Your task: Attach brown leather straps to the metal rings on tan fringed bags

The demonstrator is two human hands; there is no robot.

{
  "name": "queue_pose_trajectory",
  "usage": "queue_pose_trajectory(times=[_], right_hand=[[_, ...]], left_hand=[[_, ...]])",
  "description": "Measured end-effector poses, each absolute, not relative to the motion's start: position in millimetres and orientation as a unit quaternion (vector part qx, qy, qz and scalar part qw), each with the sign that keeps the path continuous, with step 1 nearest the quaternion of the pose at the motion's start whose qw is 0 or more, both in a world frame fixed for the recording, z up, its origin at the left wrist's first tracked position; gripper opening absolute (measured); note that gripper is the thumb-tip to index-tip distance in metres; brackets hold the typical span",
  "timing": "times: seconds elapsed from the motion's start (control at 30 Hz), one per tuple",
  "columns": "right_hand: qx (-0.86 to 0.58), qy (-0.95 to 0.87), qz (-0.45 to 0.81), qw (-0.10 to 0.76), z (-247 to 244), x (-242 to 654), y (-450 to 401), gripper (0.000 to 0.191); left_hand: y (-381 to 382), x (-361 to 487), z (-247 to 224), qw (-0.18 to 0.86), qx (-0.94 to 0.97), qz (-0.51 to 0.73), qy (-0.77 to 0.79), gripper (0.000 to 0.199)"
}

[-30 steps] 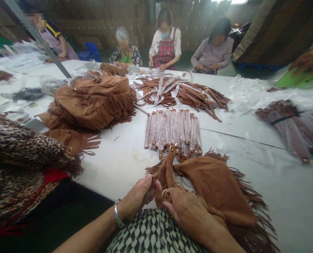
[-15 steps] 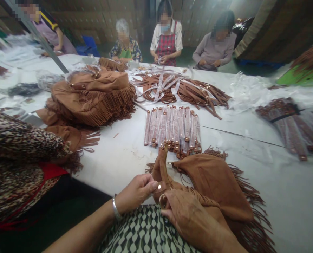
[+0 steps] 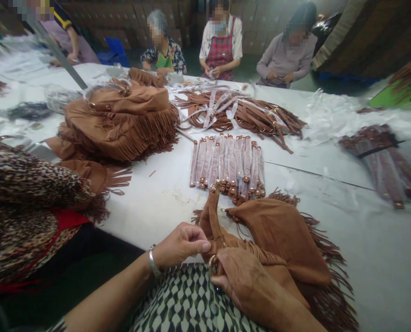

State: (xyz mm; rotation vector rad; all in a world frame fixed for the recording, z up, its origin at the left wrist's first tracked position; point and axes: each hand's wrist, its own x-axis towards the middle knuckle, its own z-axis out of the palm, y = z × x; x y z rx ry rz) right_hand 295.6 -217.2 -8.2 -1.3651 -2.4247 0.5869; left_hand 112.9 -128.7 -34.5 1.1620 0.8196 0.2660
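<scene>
A brown fringed handbag [image 3: 291,240] lies at the table's near edge, partly over my lap. My right hand [image 3: 248,281] is closed around the side of the bag, beside a gold metal ring [image 3: 212,265]. Between the thumb and bent fingers of my left hand [image 3: 181,244] is the end of a short brown strap tab [image 3: 212,248], just above the ring. Fingertips hide part of the tab. Behind the bag lie several plastic-wrapped straps [image 3: 222,161] in a row.
Fringed bags [image 3: 122,124] are heaped at left, close to a co-worker's leopard-print sleeve [image 3: 28,180]. Long brown straps [image 3: 247,113] spread across the middle. A tied bundle of wrapped straps [image 3: 381,161] and clear plastic [image 3: 333,115] are at right. Several people work across the table.
My left fingers have shifted slightly along the tab, now covering the shiny stud that showed before. My right hand keeps its hold on the bag. The view has tilted slightly.
</scene>
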Motion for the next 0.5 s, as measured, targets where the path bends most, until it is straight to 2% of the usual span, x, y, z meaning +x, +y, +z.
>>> queue_pose_trajectory(times=[0.37, 0.5], right_hand=[[-0.467, -0.833, 0.247, 0.167, -13, 295, -219, 0.010], [-0.457, -0.836, 0.253, 0.169, -17, 294, -221, 0.012]], left_hand=[[-131, 109, -45, 0.808, 0.458, 0.111, 0.353, 0.037], [-127, 109, -44, 0.859, 0.392, 0.053, 0.325, 0.036]])
